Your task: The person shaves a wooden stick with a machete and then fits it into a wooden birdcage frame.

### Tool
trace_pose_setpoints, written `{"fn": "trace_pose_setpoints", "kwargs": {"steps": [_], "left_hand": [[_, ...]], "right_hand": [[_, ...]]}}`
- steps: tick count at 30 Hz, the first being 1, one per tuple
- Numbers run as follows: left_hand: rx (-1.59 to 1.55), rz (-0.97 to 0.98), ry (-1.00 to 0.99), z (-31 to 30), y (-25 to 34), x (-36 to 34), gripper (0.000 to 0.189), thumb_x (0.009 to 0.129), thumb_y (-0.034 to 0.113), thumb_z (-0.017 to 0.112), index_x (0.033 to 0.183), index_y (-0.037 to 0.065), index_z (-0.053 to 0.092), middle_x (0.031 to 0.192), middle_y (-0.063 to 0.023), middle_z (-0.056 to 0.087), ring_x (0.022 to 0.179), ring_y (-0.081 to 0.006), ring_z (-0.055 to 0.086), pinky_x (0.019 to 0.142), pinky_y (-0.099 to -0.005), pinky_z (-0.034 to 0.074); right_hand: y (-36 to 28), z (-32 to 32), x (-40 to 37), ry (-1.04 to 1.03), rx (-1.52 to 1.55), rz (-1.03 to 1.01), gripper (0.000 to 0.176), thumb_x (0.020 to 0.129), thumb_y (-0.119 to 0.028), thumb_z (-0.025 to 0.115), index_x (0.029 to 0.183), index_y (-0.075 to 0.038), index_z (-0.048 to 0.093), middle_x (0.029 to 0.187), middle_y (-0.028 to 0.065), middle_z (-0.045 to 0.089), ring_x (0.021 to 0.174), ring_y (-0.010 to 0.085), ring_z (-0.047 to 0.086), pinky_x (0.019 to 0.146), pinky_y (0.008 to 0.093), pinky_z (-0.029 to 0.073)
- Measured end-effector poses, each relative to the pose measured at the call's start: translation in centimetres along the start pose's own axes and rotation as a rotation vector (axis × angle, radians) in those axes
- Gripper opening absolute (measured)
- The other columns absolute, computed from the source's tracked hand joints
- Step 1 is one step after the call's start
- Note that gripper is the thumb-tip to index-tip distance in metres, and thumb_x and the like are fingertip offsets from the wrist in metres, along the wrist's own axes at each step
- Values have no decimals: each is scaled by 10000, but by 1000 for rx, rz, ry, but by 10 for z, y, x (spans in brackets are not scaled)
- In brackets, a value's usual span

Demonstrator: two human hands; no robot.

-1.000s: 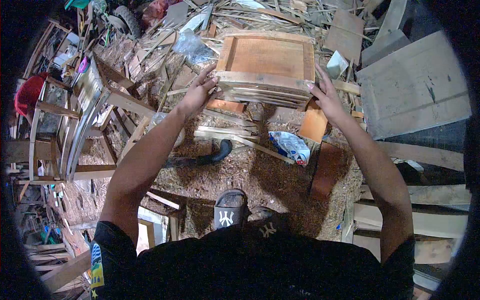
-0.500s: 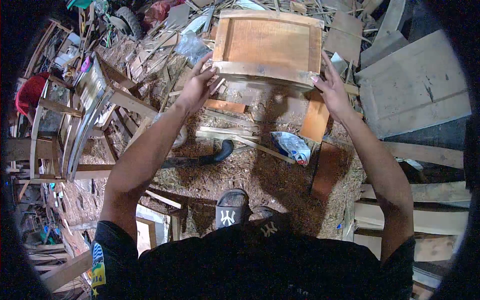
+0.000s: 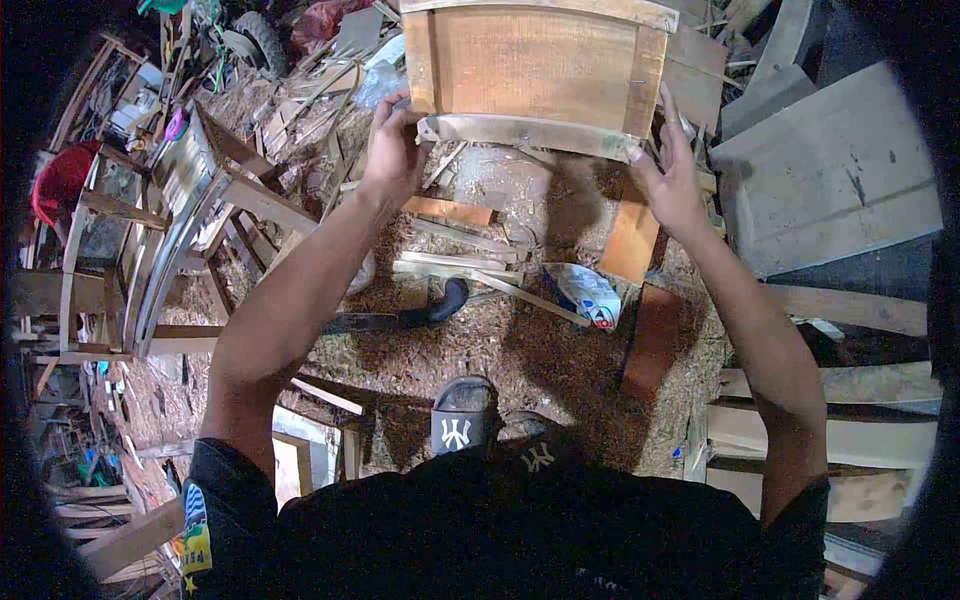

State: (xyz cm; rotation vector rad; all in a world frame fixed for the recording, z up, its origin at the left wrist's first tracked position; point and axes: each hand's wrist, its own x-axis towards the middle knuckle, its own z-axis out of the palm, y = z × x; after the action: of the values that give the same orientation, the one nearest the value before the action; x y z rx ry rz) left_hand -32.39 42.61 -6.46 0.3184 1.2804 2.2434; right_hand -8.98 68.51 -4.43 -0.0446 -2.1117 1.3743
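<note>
A wooden drawer-like frame [image 3: 540, 75] with a flat panel and curved long edges is held up at the top of the view. My left hand [image 3: 395, 150] grips its near left corner, fingers behind the side piece. At the near right corner, my right hand [image 3: 668, 165] holds it with the thumb at the front edge and the fingers along the side. The frame's far edge reaches the top of the picture. Below it on the ground lie an orange-brown board [image 3: 630, 235] and a shorter wood strip [image 3: 450, 210].
Sawdust and chips cover the ground [image 3: 480, 345]. A dark saw-like handle [image 3: 435, 305], a printed plastic bag [image 3: 585, 295] and thin sticks [image 3: 460, 268] lie ahead of my sandals [image 3: 465, 415]. A curved wooden frame [image 3: 165, 235] stands left; a large panel [image 3: 830, 170] and curved slats [image 3: 830, 435] are right.
The wooden frame has risen and looks larger, its panel tilted more toward me. Both hands have kept hold of it, the left one's fingers curling further round the corner.
</note>
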Motion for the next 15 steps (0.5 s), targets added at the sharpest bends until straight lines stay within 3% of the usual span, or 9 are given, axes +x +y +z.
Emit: {"fn": "trace_pose_setpoints", "kwargs": {"steps": [1,4,8,10,12,15], "left_hand": [[0,1,0,3,2,0,316,975,76,480,1286,133,467,1180,-89,618,1118,-209,606,898,-361,518],[-10,43,-28,11,9,-2,296,968,70,479,1263,101,478,1174,-95,622,1106,-218,615,885,-359,515],[94,-8,-4,18,20,-3,270,964,72,485,1230,94,525,1140,-82,634,1052,-197,627,887,-355,510],[121,-7,-17,12,23,2,265,964,77,488,1222,92,544,1122,-71,639,1044,-182,624,878,-346,509],[248,-76,-33,10,29,6,348,956,119,502,1301,86,537,1205,-54,614,1166,-201,561,951,-347,458],[302,-47,60,21,33,-2,333,980,199,517,1290,92,574,1221,-51,616,1125,-200,557,954,-341,430]], "right_hand": [[-2,-1,3,9,-69,-77,801,935,23,574,1590,-43,117,1594,174,270,1458,253,298,1199,385,242],[-7,-7,13,-4,-67,-62,804,902,94,564,1583,-61,165,1615,184,239,1493,255,237,1221,384,202],[-12,-9,18,-24,-48,-63,801,899,88,579,1580,-71,189,1615,190,239,1496,259,231,1216,385,226],[-11,-7,18,10,-2,-16,788,896,84,599,1573,-79,231,1597,190,286,1483,252,266,1205,375,254],[-12,-6,17,27,-7,8,767,906,70,598,1570,-77,244,1573,189,332,1462,248,307,1191,364,278],[-20,-2,14,59,70,99,716,932,27,591,1565,-77,272,1507,184,437,1402,236,399,1153,341,329]]}}
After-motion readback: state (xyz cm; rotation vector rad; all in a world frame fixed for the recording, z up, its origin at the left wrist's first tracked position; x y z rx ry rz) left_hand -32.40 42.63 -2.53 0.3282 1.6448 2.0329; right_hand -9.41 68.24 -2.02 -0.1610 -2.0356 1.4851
